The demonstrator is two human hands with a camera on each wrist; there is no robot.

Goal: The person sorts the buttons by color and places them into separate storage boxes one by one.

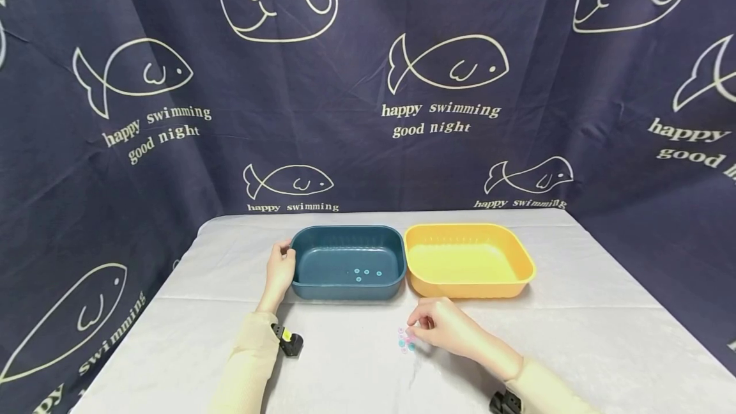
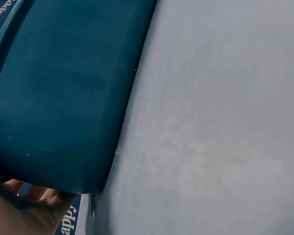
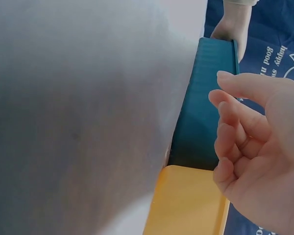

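My left hand (image 1: 280, 269) holds the left end of a dark blue plastic basin (image 1: 347, 293). In the left wrist view its fingers (image 2: 36, 193) lie against the basin's end wall, partly hidden by it. Inside the basin lie several small blue round pieces (image 1: 366, 272), perhaps buttons. My right hand (image 1: 445, 326) is low over the table, beside a small cluster of pink and blue round pieces (image 1: 401, 343). In the right wrist view a gap separates the right thumb (image 3: 242, 84) from the bent index finger, and nothing shows between them.
A yellow plastic basin (image 1: 471, 289) stands right against the blue one. Both sit on a table with a pale cloth (image 1: 339, 356). Behind hangs a dark blue curtain (image 1: 356, 101) with white fish drawings. A small black device (image 1: 290, 342) is strapped at the left wrist.
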